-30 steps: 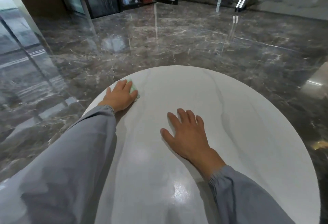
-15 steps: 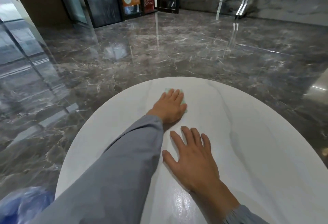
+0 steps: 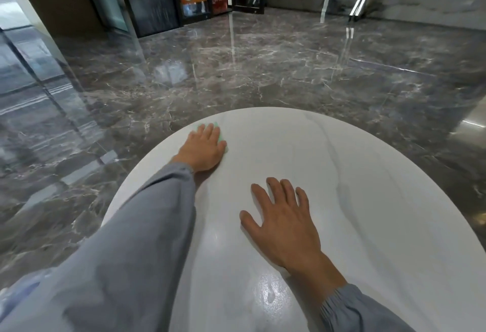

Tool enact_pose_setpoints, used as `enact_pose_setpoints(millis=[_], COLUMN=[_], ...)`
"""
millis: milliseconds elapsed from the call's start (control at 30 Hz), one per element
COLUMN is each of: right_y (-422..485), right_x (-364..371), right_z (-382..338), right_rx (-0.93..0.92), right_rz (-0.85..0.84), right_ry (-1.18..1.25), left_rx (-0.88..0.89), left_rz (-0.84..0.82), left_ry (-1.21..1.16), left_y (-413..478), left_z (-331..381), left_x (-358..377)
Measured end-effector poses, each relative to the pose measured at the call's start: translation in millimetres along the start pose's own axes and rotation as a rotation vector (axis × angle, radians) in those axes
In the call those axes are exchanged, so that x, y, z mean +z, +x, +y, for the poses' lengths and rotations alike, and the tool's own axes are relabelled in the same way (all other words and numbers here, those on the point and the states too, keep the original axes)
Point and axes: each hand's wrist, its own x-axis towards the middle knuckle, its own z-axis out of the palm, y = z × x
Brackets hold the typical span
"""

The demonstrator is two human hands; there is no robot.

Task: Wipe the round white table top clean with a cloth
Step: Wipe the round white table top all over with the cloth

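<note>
Table top (image 3: 342,173): round, white, glossy, with faint grey veins. Cloth (image 3: 221,137): pale green, lying flat on it near the far-left rim. It's mostly covered by your left hand (image 3: 202,148) pressing flat on it, so only the far and right edges show.

Loose grey-blue sleeves (image 3: 136,247) with gathered elastic cuffs.

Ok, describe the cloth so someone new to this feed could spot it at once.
Find the round white table top, then its far left edge, where the left hand presses flat. The cloth is the pale green sliver showing past those fingers, the only colour on the white; the nearer right hand shows none.
</note>
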Motion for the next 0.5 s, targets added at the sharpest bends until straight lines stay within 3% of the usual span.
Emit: enact_pose_setpoints(millis=[133,200,500], right_y=[1,1,0], right_x=[-1,-1,2], right_z=[0,1,0], right_rx=[0.008,0.001,-0.005], right_rz=[-0.024,-0.023,0.012], right_ry=[-0.010,-0.021,-0.017], left_rx=[0.174,0.207,-0.091], left_rz=[-0.084,-0.107,-0.079], left_ry=[-0.041,-0.056,-0.059], left_y=[-13,-18,-59], left_z=[69,67,-117], left_x=[2,1,-7])
